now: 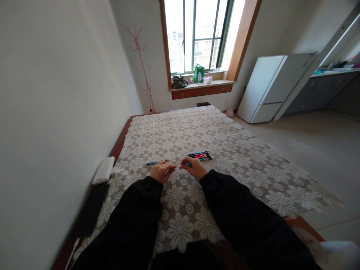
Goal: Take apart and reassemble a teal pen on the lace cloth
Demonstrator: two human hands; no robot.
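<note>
Near the middle of the flower-patterned cloth [175, 197] on the table [119, 144], my two hands meet almost fingertip to fingertip, and the work looks to me to be partway through. My left hand [162, 171] is curled, its thumb and fingers drawn toward a pinch; my right hand [194, 167] bends in to face it the same way. Whether either one grips something small between the tips I cannot tell, they are too small in view. A bit of teal [188, 164] shows at my right fingers, yet I cannot say if it is held or lies just behind them. Beyond my right hand a cluster of pens [200, 154], dark, pink and teal, lies side by side, partly hidden by the hand; I judge those to be gathered, though their exact number is unclear. One teal pen [152, 163] lies apart, just past my left hand and outside the cluster, so that one seems left over. Whatever my fingertips are busy with looks unfinished, and nothing shows whether the gathered pens need more handling.
</note>
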